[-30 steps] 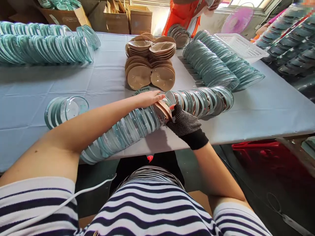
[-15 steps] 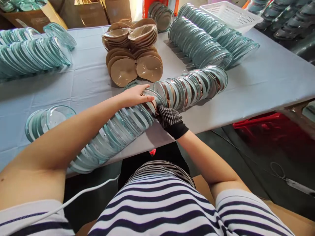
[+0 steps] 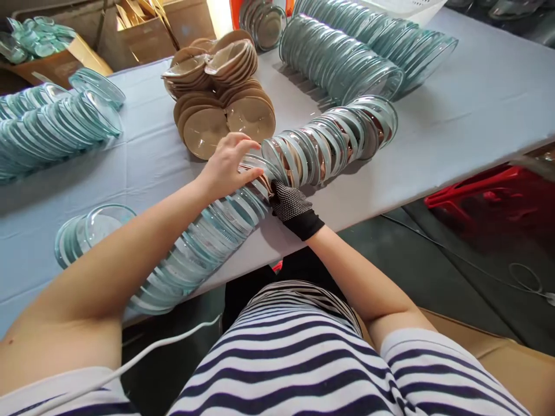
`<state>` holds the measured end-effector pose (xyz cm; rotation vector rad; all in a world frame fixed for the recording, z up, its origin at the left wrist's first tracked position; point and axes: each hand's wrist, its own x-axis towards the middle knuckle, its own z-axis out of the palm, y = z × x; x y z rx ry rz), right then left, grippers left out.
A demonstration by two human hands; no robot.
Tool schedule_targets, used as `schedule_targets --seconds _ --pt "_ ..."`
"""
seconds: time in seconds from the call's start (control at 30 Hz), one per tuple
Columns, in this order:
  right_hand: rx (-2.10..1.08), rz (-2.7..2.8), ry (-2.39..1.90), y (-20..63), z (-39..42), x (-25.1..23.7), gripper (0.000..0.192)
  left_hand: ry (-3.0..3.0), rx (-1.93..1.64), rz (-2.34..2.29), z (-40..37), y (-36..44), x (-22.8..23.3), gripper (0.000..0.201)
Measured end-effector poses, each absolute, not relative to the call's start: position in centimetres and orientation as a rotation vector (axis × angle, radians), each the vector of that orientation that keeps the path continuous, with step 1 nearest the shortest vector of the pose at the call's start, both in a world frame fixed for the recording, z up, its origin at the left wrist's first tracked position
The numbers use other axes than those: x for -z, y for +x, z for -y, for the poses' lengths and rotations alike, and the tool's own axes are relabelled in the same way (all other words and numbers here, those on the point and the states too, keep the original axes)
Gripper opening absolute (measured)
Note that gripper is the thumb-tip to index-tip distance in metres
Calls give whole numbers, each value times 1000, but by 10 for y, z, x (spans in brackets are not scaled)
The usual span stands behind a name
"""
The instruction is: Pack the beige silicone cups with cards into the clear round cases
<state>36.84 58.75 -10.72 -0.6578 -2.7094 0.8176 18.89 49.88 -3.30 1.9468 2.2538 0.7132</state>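
Observation:
My bare left hand [image 3: 232, 164] is at a clear round plastic case [image 3: 267, 167]. Its thumb and fingers are apart, the thumb lying along the case's near side and the fingertips above its rim. Something tan shows inside this case. My right hand [image 3: 291, 203], in a dark dotted glove, is closed on the case's lower right edge; its fingertips are partly hidden. To the right leans a row of filled clear cases [image 3: 323, 147] with tan and brown contents. Below my left forearm lies a row of clear cases [image 3: 203, 245]. Stacked tan bra cups [image 3: 203, 132] sit just beyond my left hand.
Two long rows of clear cases [image 3: 342, 63] stand at the back right, and more cases [image 3: 56, 124] at the far left. A white basket [image 3: 411, 7] is at the back edge. The cloth-covered table [image 3: 481, 98] ends before my body. A white cable [image 3: 173, 341] crosses my left side.
My left hand has lifted slightly, its fingers rising off the case rim and curling. My right hand stays at the case edge. The view has shifted a little.

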Motion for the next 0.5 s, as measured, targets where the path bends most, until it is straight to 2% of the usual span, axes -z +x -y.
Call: schedule_targets --seconds 0.07,0.1,0.33,0.4,0.47,0.5 --pt "-955 2642 -606 377 -589 106 21 2147 -758 -2143 -498 192 30 28" --pt "-1005 2615 -596 382 -588 106 19 2203 -749 -2070 -497 193 29 24" --pt "-747 2783 -717 386 -580 88 20 2250 -673 -1780 -503 191 24 28" --pt "-1068 2757 -655 385 -585 84 14 2279 -637 -1735 -504 190 24 33" --pt "-1692 2520 -496 387 -589 84 8 2313 -591 -1719 -504 189 23 40" --pt "-1996 2329 -410 389 -591 86 13 2330 -561 -1715 -504 189 23 43"
